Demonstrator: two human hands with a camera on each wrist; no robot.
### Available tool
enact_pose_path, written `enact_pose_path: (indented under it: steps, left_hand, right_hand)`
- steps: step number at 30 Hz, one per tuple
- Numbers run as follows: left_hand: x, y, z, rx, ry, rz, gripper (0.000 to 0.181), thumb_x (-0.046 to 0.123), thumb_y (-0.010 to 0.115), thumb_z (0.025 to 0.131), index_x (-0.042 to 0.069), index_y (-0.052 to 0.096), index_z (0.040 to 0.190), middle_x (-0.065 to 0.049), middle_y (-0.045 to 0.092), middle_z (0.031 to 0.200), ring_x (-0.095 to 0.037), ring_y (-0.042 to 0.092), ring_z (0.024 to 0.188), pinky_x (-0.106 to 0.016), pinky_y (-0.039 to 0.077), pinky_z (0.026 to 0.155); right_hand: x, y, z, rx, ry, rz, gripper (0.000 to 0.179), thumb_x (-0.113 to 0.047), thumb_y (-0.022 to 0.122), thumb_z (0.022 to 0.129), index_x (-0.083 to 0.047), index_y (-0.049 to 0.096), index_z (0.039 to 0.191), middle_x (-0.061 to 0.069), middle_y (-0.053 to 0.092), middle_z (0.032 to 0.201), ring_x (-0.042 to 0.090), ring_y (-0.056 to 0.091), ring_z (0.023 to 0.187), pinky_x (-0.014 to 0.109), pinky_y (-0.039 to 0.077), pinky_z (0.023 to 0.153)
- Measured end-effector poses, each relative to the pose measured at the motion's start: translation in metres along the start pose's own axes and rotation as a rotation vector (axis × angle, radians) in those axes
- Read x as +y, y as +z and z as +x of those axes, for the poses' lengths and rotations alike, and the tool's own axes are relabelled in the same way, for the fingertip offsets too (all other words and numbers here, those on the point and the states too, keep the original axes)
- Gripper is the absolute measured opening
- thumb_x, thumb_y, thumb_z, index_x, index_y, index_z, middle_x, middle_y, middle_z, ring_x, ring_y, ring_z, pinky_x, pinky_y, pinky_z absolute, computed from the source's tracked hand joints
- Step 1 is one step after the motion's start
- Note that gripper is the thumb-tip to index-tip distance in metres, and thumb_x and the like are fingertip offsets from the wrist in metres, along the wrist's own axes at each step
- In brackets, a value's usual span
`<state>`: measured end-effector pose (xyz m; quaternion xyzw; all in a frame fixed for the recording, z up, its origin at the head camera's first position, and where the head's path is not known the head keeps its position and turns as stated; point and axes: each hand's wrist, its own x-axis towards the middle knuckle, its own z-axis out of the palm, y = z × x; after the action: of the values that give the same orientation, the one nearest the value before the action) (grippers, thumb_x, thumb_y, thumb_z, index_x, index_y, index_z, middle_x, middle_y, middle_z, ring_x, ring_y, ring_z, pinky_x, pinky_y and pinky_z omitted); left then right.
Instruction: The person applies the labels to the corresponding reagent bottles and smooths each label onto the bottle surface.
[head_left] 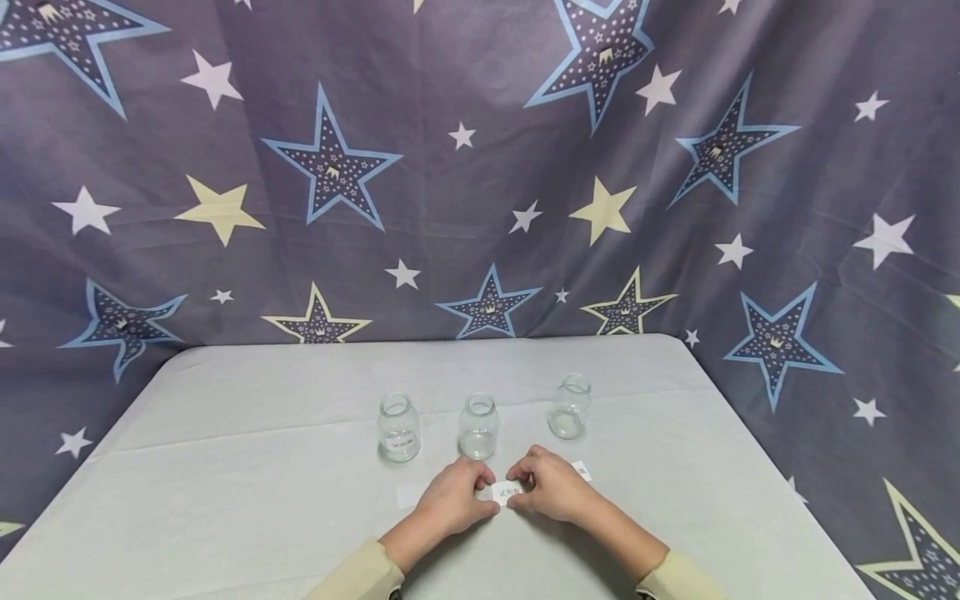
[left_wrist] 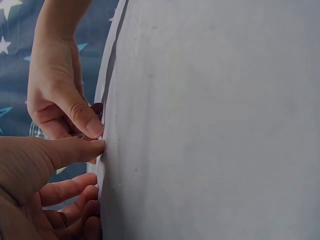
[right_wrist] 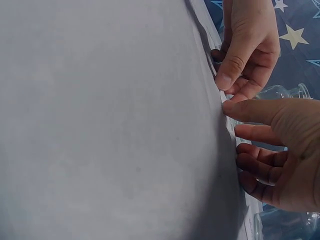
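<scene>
1. Sleeves (head_left: 358, 573) — cream, one at each forearm — enter along the near edge, a dark button visible at each cuff.
2. Left hand (head_left: 453, 496): thumb and forefinger are drawn close together, pinching the left end of a small white label.
3. Right hand (head_left: 557, 486): thumb and forefinger are likewise narrowed, pinching the label's right end. The wrist views show both hands low beside the cloth's edge, the label itself being hard to make out there.
4. Printed label (head_left: 506, 493): located between the two hands, just above or on the table (contact cannot be told), dark characters facing up.
5. Blank slip (head_left: 408, 496): pale, lying on the table just left of the left hand.
6. Second label (head_left: 581, 471): white with dark print, partly visible just beyond the right hand.
7. Glass jars, three, lidless: the left jar (head_left: 398, 423) bears a printed label low on its front; the middle jar (head_left: 478, 423) stands just beyond the left hand; the right jar (head_left: 570, 407) stands somewhat farther back, apart from the others.
8. Table (head_left: 247, 467): covered in pale cloth, with a faint crease crossing its left half.
9. Backdrop (head_left: 427, 200): grey-purple fabric — patterned with white, yellow and blue-edged stars — hanging behind the table and along its sides.
</scene>
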<state>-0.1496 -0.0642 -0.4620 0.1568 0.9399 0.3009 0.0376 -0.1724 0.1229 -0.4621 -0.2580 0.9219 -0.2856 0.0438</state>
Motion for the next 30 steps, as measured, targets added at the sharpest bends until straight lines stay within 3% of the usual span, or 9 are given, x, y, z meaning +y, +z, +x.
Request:
enact_pose_path:
  steps: [11, 19, 30]
  left_hand:
    - [0.0, 0.0, 0.001, -0.019, -0.012, -0.02, 0.024, 0.023, 0.077, 0.069, 0.013, 0.063, 0.085, 0.004, 0.05, 0.08, -0.008, 0.043, 0.07, -0.024, 0.038, 0.062]
    - [-0.004, 0.001, -0.001, 0.028, 0.008, -0.067, 0.02, 0.021, 0.077, 0.068, 0.014, 0.062, 0.08, 0.005, 0.052, 0.079, -0.006, 0.046, 0.07, -0.024, 0.04, 0.064]
    - [-0.007, -0.003, -0.004, 0.017, 0.057, -0.148, 0.006, 0.015, 0.074, 0.073, 0.014, 0.068, 0.07, 0.005, 0.053, 0.076, -0.007, 0.047, 0.07, -0.023, 0.039, 0.063]
  right_hand:
    - [0.0, 0.0, 0.0, 0.013, -0.007, 0.002, 0.027, -0.021, 0.081, 0.069, -0.012, 0.069, 0.091, -0.005, 0.052, 0.08, 0.002, 0.043, 0.067, 0.018, 0.038, 0.059]
    - [-0.001, -0.004, 0.0, 0.002, 0.02, 0.195, 0.006, -0.012, 0.07, 0.08, -0.009, 0.066, 0.082, -0.004, 0.058, 0.073, 0.001, 0.046, 0.063, 0.018, 0.041, 0.057]
    - [0.001, -0.011, 0.0, -0.025, 0.077, 0.363, 0.005, -0.01, 0.067, 0.083, -0.005, 0.067, 0.083, 0.003, 0.062, 0.072, 0.003, 0.049, 0.059, 0.018, 0.042, 0.052]
